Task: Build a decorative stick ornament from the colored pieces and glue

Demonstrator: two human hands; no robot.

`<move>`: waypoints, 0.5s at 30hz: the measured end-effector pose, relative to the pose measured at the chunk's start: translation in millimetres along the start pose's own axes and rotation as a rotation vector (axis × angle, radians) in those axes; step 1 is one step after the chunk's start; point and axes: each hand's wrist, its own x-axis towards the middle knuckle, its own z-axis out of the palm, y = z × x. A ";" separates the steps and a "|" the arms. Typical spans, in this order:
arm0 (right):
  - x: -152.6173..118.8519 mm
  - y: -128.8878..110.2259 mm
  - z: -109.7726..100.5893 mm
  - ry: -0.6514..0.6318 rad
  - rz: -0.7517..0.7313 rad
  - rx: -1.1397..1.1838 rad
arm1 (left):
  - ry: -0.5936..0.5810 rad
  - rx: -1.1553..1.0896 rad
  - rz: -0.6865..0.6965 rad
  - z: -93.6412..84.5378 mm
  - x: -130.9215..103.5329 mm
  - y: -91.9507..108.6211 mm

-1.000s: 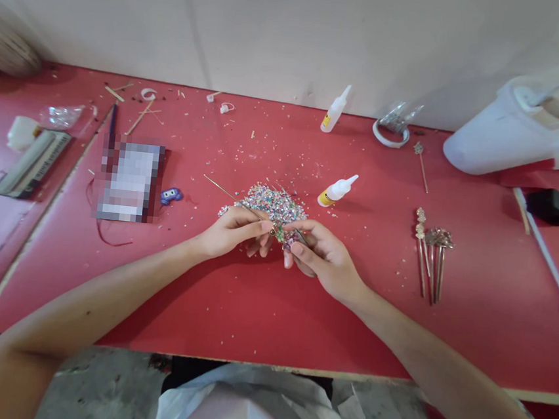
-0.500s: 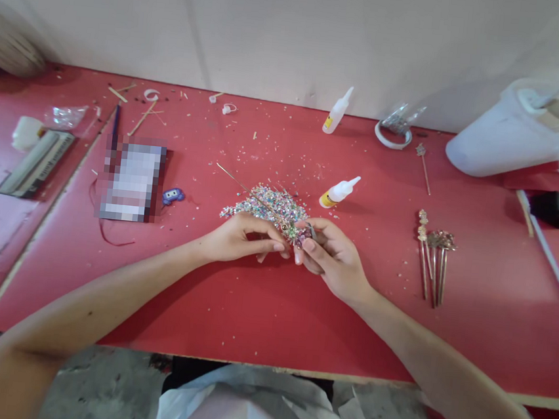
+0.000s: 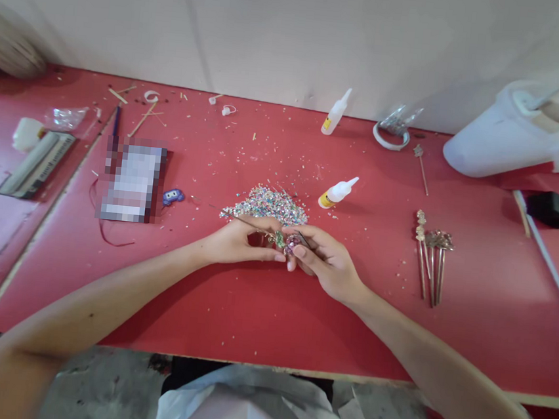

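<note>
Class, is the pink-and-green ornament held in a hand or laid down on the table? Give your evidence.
Held: the right hand has the ornament pinched by its pink end.

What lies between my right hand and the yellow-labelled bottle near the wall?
In the head view, the nearer yellow-labelled bottle is between your right hand and the far bottle, with some tiny specks.

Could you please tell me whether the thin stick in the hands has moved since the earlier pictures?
Yes. Judged against the pile of small pieces, the free end of the thin stick has swung down the picture, toward the near side.
</note>
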 end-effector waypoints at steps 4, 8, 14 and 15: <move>-0.1 0.5 -1.6 0.008 -0.013 -0.044 | 0.049 -0.145 -0.010 0.8 -0.3 0.1; -0.1 2.8 -3.1 0.006 -0.031 -0.043 | 0.069 -0.201 -0.070 1.8 -1.5 -2.6; 0.6 3.6 -2.5 0.020 -0.012 -0.055 | 0.128 -0.216 -0.099 1.9 -2.5 -2.5; 0.9 3.5 -2.5 0.019 -0.007 -0.057 | 0.126 -0.219 -0.102 1.6 -2.2 -1.9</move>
